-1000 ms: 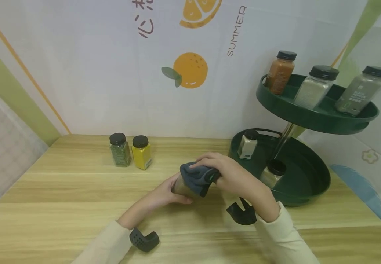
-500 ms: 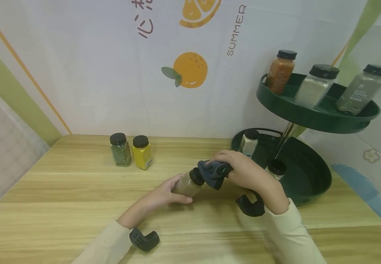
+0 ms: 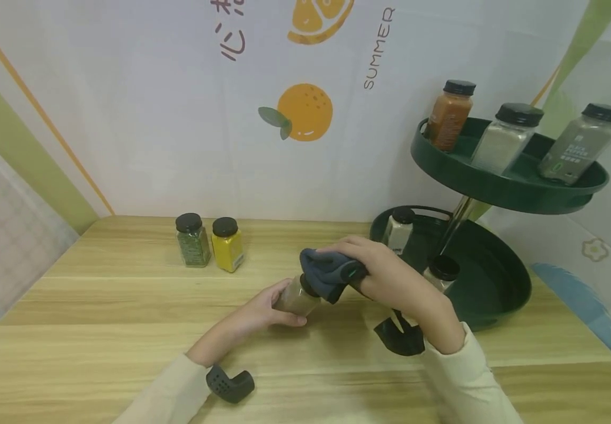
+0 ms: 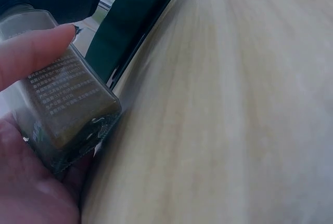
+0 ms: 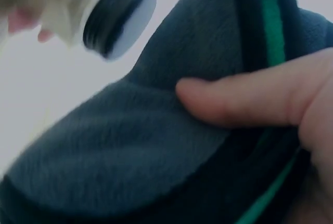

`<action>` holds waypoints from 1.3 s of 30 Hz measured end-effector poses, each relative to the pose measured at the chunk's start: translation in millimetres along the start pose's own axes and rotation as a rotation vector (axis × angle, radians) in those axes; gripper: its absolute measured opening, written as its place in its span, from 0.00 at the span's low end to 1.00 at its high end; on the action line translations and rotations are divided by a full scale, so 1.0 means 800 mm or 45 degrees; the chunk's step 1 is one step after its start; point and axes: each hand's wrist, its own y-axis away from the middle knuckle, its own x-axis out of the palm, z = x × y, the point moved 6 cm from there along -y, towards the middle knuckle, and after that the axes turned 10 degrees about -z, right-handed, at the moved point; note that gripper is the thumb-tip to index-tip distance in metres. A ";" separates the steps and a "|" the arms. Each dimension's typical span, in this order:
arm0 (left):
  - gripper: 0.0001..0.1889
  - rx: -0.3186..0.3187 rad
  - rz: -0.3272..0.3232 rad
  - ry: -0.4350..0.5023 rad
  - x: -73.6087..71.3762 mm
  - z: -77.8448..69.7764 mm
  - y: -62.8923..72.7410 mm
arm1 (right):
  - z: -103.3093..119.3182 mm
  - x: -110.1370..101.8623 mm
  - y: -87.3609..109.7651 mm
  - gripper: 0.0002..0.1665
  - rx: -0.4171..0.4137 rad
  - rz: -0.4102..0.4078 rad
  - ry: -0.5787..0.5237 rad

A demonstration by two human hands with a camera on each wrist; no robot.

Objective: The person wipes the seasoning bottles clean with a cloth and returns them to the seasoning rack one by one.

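Note:
My left hand (image 3: 265, 312) grips a clear square spice jar (image 3: 296, 299) with brownish contents, tilted so its black lid points up and right. White printed lettering shows on the jar's side in the left wrist view, with my thumb (image 4: 36, 52) lying across it. In my right hand (image 3: 385, 271) is a folded dark grey-blue cloth (image 3: 324, 271) with a green stripe, pinched under the thumb (image 5: 234, 99). In the head view the cloth overlaps the lid. The right wrist view shows part of the black lid (image 5: 112, 21) beside the cloth.
Two jars, one of green herbs (image 3: 194, 241) and one yellow (image 3: 227, 246), stand at the table's back left. A two-tier dark green rack (image 3: 512, 188) stands at the right. Its upper tray bears three jars, its lower tray two, close behind my right hand.
The cloth first covered the jar's top, then drew off to the right and bared the black lid. Now it is back over the lid. My left hand has barely moved.

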 end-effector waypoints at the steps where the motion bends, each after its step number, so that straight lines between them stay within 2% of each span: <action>1: 0.35 0.003 0.004 0.008 0.000 0.000 0.000 | 0.004 0.004 -0.001 0.42 -0.021 0.018 -0.030; 4: 0.37 0.001 -0.003 0.031 -0.001 0.001 -0.001 | 0.014 0.015 -0.002 0.43 -0.053 0.066 -0.043; 14: 0.39 0.004 -0.015 0.071 -0.002 -0.001 -0.003 | 0.025 0.030 0.000 0.50 -0.018 0.114 0.093; 19: 0.39 0.015 0.001 0.101 0.000 -0.003 -0.003 | 0.019 0.026 -0.001 0.50 -0.025 0.077 0.097; 22: 0.37 0.007 0.001 0.098 0.000 -0.002 -0.003 | 0.010 0.024 -0.001 0.45 -0.015 0.065 0.104; 26: 0.32 -0.017 -0.010 0.074 0.000 0.001 -0.003 | -0.008 0.021 0.000 0.41 0.057 0.065 0.164; 34: 0.31 -0.024 0.001 0.112 0.000 0.002 -0.002 | -0.028 0.005 0.002 0.42 0.164 0.022 0.310; 36: 0.31 -0.023 0.004 0.112 0.000 0.002 -0.002 | -0.026 -0.001 0.002 0.42 0.173 -0.020 0.298; 39: 0.31 -0.020 0.009 0.104 0.000 0.003 -0.003 | -0.014 -0.005 0.001 0.40 0.124 -0.073 0.174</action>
